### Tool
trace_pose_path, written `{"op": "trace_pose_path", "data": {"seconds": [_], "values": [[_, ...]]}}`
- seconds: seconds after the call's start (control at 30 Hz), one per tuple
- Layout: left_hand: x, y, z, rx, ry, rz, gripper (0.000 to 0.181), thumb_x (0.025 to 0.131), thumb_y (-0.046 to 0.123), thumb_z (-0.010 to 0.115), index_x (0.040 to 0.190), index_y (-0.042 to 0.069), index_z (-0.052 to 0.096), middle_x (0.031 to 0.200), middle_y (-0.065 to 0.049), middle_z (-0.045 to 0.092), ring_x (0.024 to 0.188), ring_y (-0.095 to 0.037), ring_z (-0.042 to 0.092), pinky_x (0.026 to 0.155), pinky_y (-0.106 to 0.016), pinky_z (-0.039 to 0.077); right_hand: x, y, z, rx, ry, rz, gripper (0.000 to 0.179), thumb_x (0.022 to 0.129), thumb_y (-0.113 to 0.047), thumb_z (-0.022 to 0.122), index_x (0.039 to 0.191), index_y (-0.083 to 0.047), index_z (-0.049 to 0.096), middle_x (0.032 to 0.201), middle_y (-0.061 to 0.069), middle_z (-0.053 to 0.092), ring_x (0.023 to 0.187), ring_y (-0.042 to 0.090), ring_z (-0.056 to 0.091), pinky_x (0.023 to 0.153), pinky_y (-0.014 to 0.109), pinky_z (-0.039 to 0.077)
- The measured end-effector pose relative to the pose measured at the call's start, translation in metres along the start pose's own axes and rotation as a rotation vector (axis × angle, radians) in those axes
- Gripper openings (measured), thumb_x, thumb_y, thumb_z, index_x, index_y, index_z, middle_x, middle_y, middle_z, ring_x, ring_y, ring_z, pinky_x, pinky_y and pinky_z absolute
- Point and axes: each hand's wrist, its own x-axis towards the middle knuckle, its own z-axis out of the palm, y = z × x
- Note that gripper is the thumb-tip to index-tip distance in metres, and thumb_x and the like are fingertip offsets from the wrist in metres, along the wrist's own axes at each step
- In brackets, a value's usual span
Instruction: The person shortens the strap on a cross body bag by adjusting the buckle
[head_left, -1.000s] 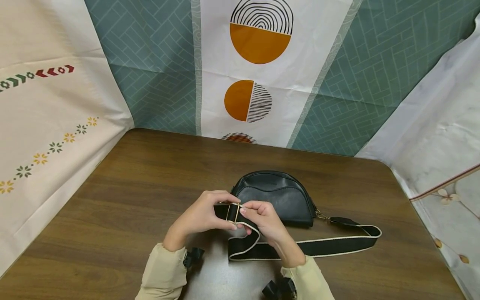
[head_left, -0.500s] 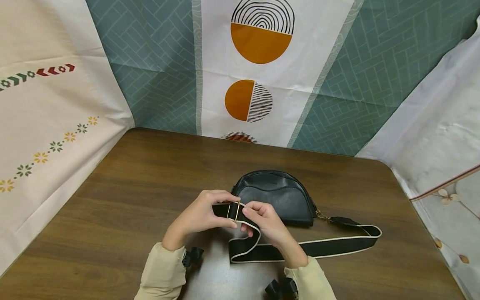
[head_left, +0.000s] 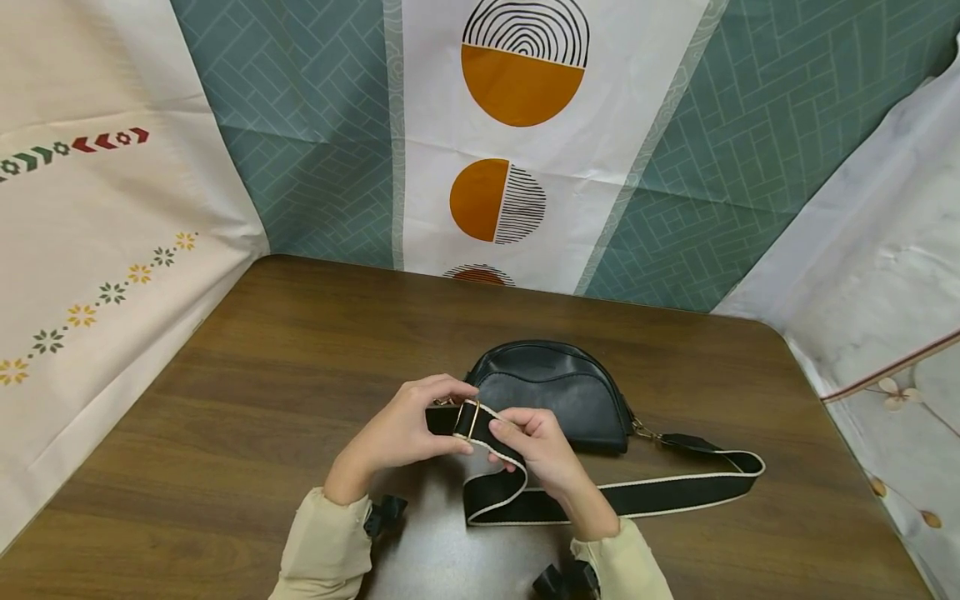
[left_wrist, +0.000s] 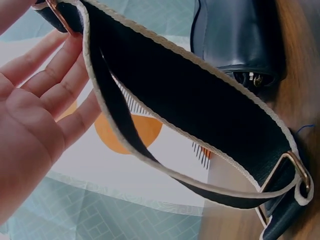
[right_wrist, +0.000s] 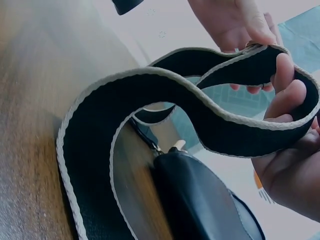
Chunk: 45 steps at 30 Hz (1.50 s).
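Observation:
A black half-moon handbag (head_left: pixel 555 400) lies on the table, its wide black strap (head_left: pixel 667 493) with cream edging trailing in front and to the right. My left hand (head_left: pixel 401 427) holds the strap at a gold slider buckle (head_left: pixel 467 419), thumb below and index finger above. Just right of the buckle, my right hand (head_left: pixel 542 446) pinches the strap between thumb and fingers. Between the hands and the table the strap bends in an S. The left wrist view shows a second gold metal loop (left_wrist: pixel 285 167) farther along the strap.
The brown wooden table (head_left: pixel 300 333) extends around the bag. Patterned cloths hang behind it, a green and white one (head_left: pixel 330 167) at the back and a white one (head_left: pixel 885 250) on the right. A gold clasp (head_left: pixel 641 429) joins strap and bag.
My right hand has shifted slightly right, away from the buckle, drawing the strap with it. The strap's bend has slid a little right. My left hand has stayed nearly still; the bag has not moved.

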Motion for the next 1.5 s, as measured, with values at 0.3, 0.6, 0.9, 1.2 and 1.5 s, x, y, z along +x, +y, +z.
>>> {"op": "trace_pose_path", "data": {"seconds": [0.3,0.6,0.9,1.2,1.5], "values": [[0.001,0.003,0.001,0.001,-0.016,0.017,0.043,0.064,0.015,0.081,0.101,0.003,0.062,0.096,-0.002,0.060,0.085,-0.014,0.055,0.075,-0.032,0.046,-0.001,-0.002,0.003,-0.019,0.000,-0.015,0.030,0.090,-0.005,0.050,0.088,0.025,0.050,0.059,-0.004,0.060,0.050,0.006,0.053,0.043,0.015,0.038],[0.003,0.005,0.006,0.025,-0.015,0.032,0.042,0.063,0.021,0.082,0.097,0.003,0.064,0.094,-0.002,0.061,0.083,-0.012,0.055,0.072,-0.027,0.046,0.001,0.000,0.006,-0.051,-0.020,-0.050,0.028,0.090,-0.004,0.049,0.080,0.022,0.050,0.057,-0.004,0.058,0.048,0.006,0.048,0.041,0.015,0.038],[0.000,0.000,0.001,0.036,0.012,0.040,0.044,0.062,0.019,0.082,0.099,0.004,0.065,0.093,-0.001,0.062,0.083,-0.012,0.055,0.073,-0.032,0.047,-0.002,-0.004,-0.002,-0.036,-0.045,-0.013,0.033,0.093,-0.008,0.044,0.087,0.024,0.049,0.060,-0.001,0.058,0.050,0.008,0.051,0.044,0.019,0.041],[-0.001,0.000,-0.001,0.016,0.025,0.030,0.045,0.061,0.016,0.082,0.101,0.004,0.064,0.093,-0.001,0.061,0.084,-0.014,0.055,0.075,-0.030,0.046,-0.004,-0.003,-0.010,-0.078,0.012,-0.058,0.025,0.088,0.000,0.050,0.090,0.024,0.052,0.077,-0.005,0.064,0.067,0.006,0.056,0.060,0.020,0.046],[0.000,0.003,-0.001,0.044,0.010,0.025,0.046,0.062,0.015,0.082,0.102,0.003,0.062,0.096,-0.003,0.061,0.087,-0.015,0.055,0.077,-0.036,0.046,-0.003,0.000,-0.004,-0.036,0.095,-0.043,0.026,0.086,0.002,0.052,0.093,0.027,0.051,0.078,-0.004,0.065,0.070,0.006,0.057,0.061,0.020,0.047]]}}
